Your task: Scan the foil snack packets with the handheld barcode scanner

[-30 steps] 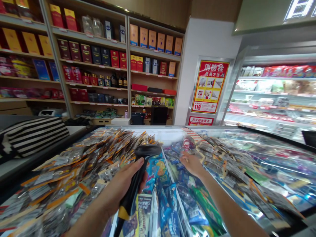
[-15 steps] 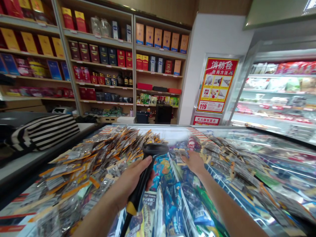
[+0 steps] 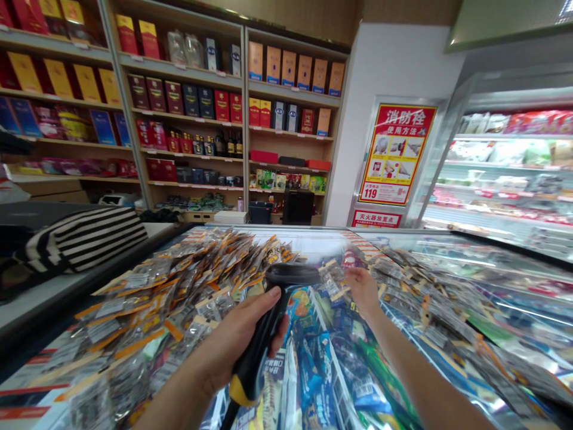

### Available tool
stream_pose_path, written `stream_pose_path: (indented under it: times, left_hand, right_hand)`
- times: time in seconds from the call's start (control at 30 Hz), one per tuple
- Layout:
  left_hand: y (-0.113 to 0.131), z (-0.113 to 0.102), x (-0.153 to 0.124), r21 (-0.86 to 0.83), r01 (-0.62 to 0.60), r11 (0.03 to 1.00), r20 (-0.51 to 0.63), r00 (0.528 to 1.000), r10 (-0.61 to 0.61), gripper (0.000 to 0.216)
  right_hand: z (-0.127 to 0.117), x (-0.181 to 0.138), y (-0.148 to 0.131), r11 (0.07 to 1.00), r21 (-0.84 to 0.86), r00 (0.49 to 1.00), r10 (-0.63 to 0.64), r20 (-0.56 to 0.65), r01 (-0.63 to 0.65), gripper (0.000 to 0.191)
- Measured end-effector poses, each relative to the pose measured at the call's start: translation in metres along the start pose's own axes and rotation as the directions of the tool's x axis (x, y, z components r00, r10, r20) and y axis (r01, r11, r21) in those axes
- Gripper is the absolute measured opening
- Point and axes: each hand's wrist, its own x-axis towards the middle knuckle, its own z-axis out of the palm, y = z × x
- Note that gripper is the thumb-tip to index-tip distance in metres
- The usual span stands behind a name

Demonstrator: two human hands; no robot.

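My left hand (image 3: 244,334) is wrapped around the handle of a black barcode scanner (image 3: 257,349) with a yellow band near its cable end. The scanner's head points away from me, over the middle of a chest freezer. Across from it, my right hand (image 3: 364,292) pinches the edge of a small clear snack packet (image 3: 333,278), just right of the scanner's head. Its fingertips are partly hidden behind the hand. Beneath both hands lie blue ice-cream wrappers (image 3: 311,364) in white wire baskets.
Many similar packets (image 3: 179,280) are heaped on the freezer's left side, with another heap (image 3: 430,298) on the right. A striped bag (image 3: 89,239) rests on the counter at left. Shelves of boxed bottles (image 3: 188,98) and a lit display fridge (image 3: 505,161) stand behind.
The packet in my right hand has shifted slightly right and tilted. My right hand moved a little right and up, while the scanner's head also shifted right.
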Motion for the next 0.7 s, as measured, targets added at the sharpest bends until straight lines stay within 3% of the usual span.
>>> stream_pose_path:
  times: [0.1,0.17,0.27,0.33,0.5,0.7]
  left_hand:
    - [0.0005,0.0003,-0.0004,-0.008,0.013,1.0,-0.007,1.0,-0.013,0.033]
    - [0.0008,0.0001,0.0,-0.004,0.019,1.0,-0.015,1.0,-0.019,0.033]
    - [0.0006,-0.0011,0.0005,0.0,0.008,1.0,0.006,1.0,-0.008,0.033]
    - [-0.0001,-0.0027,0.001,-0.006,0.009,1.0,0.044,0.999,-0.009,0.033]
    - [-0.003,-0.0061,0.0032,-0.036,0.018,0.999,0.125,0.992,-0.013,0.03]
    - [-0.0062,-0.0035,0.0036,-0.045,0.044,0.998,0.161,0.986,-0.036,0.03]
  right_hand:
    - [0.0035,-0.0017,-0.0024,0.973,-0.233,0.995,0.016,0.102,0.008,0.047]
    - [0.0062,-0.0025,-0.0058,0.932,-0.358,0.987,-0.002,0.161,0.061,0.048]
    - [0.0072,-0.002,-0.009,0.925,-0.367,0.98,-0.026,0.198,0.099,0.04]
    - [0.0054,-0.0004,-0.0079,0.956,-0.286,0.983,-0.007,0.185,0.06,0.035]
    - [0.0004,0.0017,-0.001,0.983,0.181,0.996,0.025,0.085,-0.04,0.028]
    - [0.004,-0.0045,-0.004,0.977,0.214,0.986,-0.06,0.154,0.026,0.026]
